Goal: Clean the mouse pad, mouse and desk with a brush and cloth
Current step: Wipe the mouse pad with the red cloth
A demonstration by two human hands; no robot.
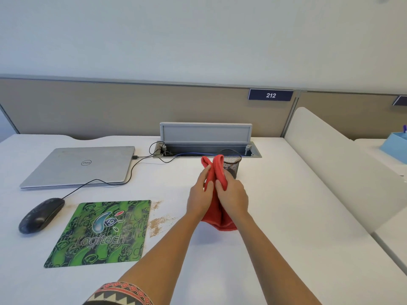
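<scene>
A red cloth (217, 170) is held up between both hands above the white desk (275, 205), right of centre. My left hand (199, 198) grips its left fold and my right hand (233, 197) grips its right fold; the lower end hangs down behind my wrists. A green Logitech mouse pad (103, 233) lies at the front left. Brown crumbs (159, 222) are scattered on the desk along its right edge. A black wired mouse (40, 214) rests left of the pad, off it. No brush is visible.
A closed silver laptop (81, 166) lies at the back left, its cable running to an open cable tray (207, 137) at the desk's rear. A black mesh cup (232, 162) stands just behind the cloth. A white divider (334, 159) bounds the right side.
</scene>
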